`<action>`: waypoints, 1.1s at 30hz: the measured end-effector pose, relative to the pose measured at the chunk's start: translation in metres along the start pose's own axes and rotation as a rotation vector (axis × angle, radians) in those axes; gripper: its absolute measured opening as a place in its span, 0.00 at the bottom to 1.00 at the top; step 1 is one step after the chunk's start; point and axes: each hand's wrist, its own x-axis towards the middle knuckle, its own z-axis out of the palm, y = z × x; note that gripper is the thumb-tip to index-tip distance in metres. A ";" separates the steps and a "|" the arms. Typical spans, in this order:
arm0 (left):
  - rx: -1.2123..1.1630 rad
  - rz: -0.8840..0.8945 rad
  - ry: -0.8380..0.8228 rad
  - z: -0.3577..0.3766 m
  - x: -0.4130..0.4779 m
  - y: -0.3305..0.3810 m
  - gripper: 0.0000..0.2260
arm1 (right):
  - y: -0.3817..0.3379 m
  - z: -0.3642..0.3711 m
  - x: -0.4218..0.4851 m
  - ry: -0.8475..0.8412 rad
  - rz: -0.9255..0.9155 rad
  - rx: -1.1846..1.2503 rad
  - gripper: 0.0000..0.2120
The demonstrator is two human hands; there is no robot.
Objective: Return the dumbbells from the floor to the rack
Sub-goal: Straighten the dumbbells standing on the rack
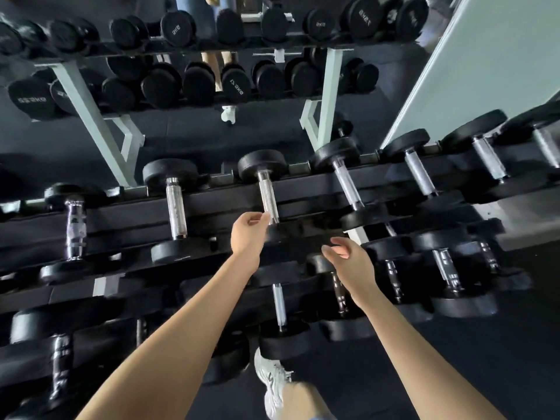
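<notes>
Floor: dark matting [454, 374] is seen at 4 o'clock, under a tiered black rack [121, 216] that runs across the middle from 9 to 3 o'clock.
Room: a mirror [188, 128] behind the rack fills the 12 o'clock area and shows the rack's pale legs and rows of black dumbbell ends. A pale panel [485, 56] stands at 2 o'clock.
Writing: white weight marks ending in "KG" are seen reversed on the mirrored ends; "7.5KG" [365, 21] can be made out at 1 o'clock, and the rest are too blurred to read.
Dumbbell: a black-ended dumbbell [268, 195] with a knurled steel handle lies across the top tier just above centre, between neighbours at 10 and 2 o'clock.
Left hand: the left hand [248, 234] is stretched forward at centre, with fingers loosely curled. The fingertips [265, 218] are at the near end of that handle, which is not wrapped; the grip is released.
Right hand: the right hand [351, 265] is held at 4 o'clock of the left, above the lower tier, with fingers relaxed and nothing grasped.
Foot: a white shoe [269, 377] is seen at 6 o'clock.
</notes>
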 end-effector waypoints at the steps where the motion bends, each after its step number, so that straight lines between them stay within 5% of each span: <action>1: -0.001 0.009 -0.008 0.002 -0.010 -0.003 0.04 | 0.006 -0.008 -0.006 0.000 0.006 -0.001 0.16; 15: 0.011 0.024 -0.066 0.141 -0.002 0.034 0.08 | 0.010 -0.115 0.098 0.048 -0.058 -0.086 0.15; 20: 0.058 -0.038 0.008 0.206 0.034 0.047 0.09 | 0.009 -0.125 0.172 -0.113 -0.079 -0.214 0.18; 25: 0.050 -0.136 0.019 0.241 0.066 0.050 0.21 | 0.000 -0.105 0.226 -0.347 -0.053 -0.291 0.23; 29: -0.099 -0.202 -0.008 0.255 0.081 0.048 0.14 | 0.000 -0.081 0.238 -0.582 0.026 -0.260 0.23; 33: -0.266 -0.241 -0.039 0.257 0.086 0.045 0.09 | 0.007 -0.073 0.245 -0.574 -0.013 -0.410 0.17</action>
